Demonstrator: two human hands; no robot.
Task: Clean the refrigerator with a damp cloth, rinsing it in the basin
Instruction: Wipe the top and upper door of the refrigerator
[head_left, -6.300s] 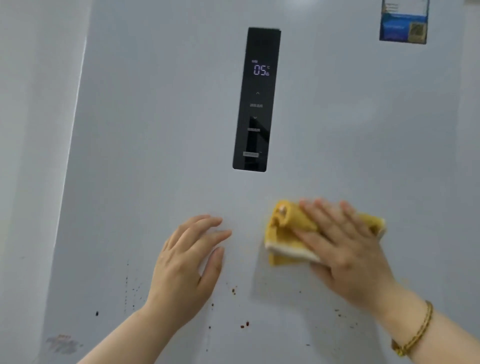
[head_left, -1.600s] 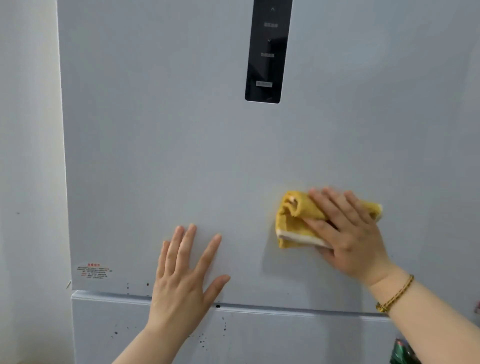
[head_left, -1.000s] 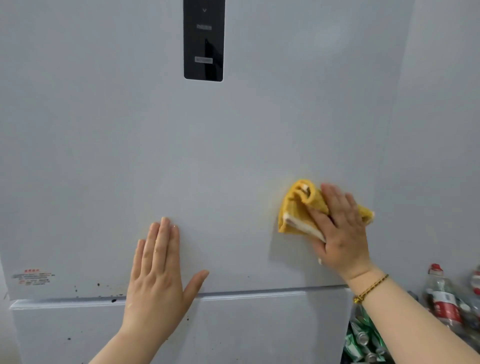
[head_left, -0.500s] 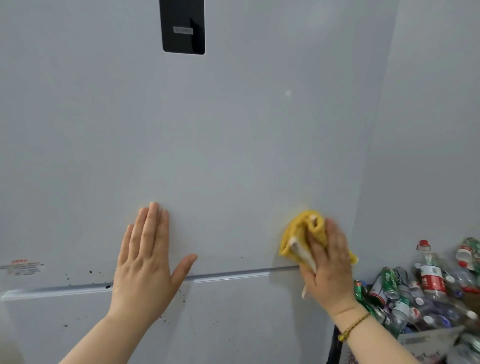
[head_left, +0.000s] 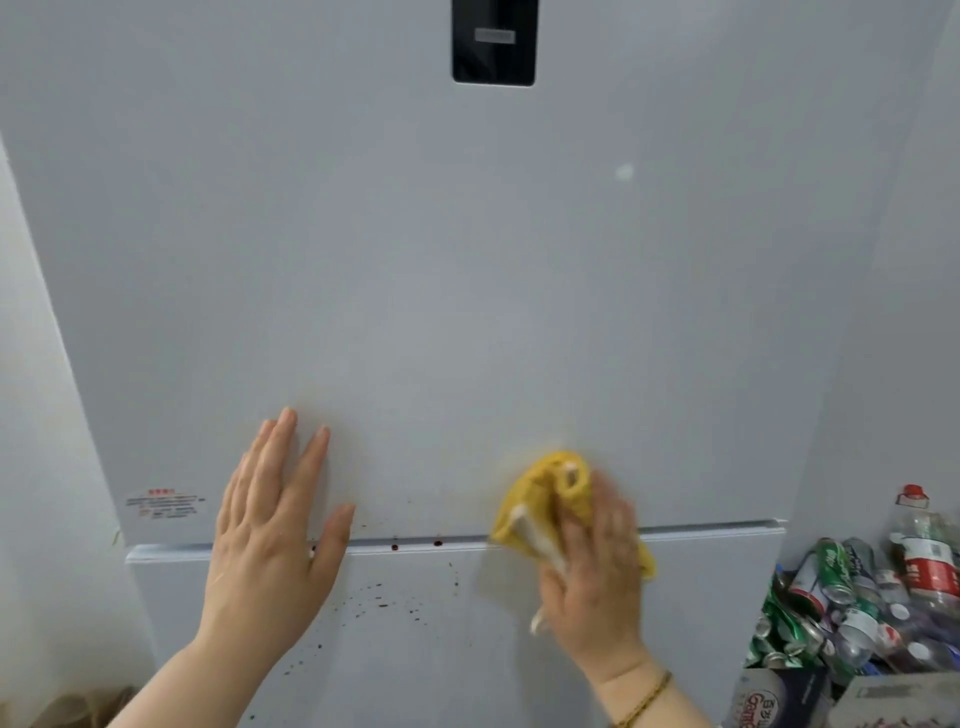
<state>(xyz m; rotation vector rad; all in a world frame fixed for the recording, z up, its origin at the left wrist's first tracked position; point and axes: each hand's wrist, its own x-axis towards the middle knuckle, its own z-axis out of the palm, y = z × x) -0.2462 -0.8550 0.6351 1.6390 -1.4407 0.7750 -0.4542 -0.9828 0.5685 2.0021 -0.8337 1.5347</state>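
The white refrigerator (head_left: 467, 312) fills the view, with a black control panel (head_left: 493, 41) at the top. My right hand (head_left: 592, 587) presses a bunched yellow cloth (head_left: 545, 499) against the door, right over the seam (head_left: 701, 530) between the upper and lower doors. My left hand (head_left: 275, 525) lies flat on the door to the left, fingers spread, holding nothing. Dark red specks (head_left: 395, 592) dot the seam and the lower door between my hands. No basin is in view.
A heap of empty cans and plastic bottles (head_left: 872, 592) sits at the lower right beside the fridge, with boxes (head_left: 831, 696) in front. A red-lettered sticker (head_left: 163, 504) marks the upper door's lower left corner. A white wall (head_left: 36, 415) borders the left.
My right hand has slid the cloth down and left from the upper door onto the seam. The view has swung back left. My left hand stays flat on the door.
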